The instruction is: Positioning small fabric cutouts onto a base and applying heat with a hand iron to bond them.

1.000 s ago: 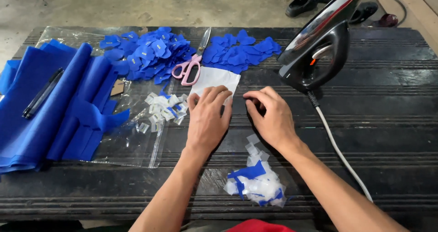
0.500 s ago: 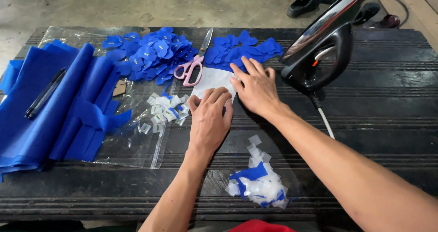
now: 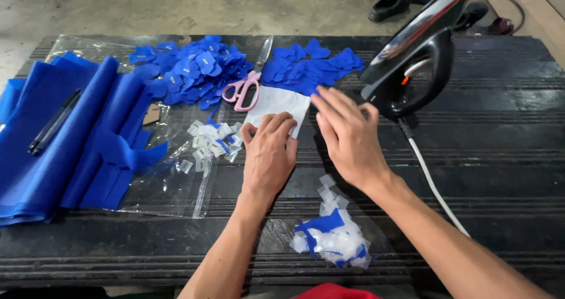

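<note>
So from the left it's folded blue cloth (image 3: 65, 146) with a pen (image 3: 54, 121) on it, pink scissors (image 3: 244, 90), then the left hand (image 3: 269, 155) pressed flat with loose fingers on the white sheet (image 3: 276, 103), the right hand (image 3: 348, 135) open beside it, gripping nothing, near the iron (image 3: 415, 69).

Both forearms reach forward from the bottom edge, bare to the elbow. The left hand (image 3: 269, 153) lies palm down, fingers curled under at the knuckles. The right hand (image 3: 347, 135) lies just beside it, flat, fingers straight and slightly spread, pointing up-left.
</note>
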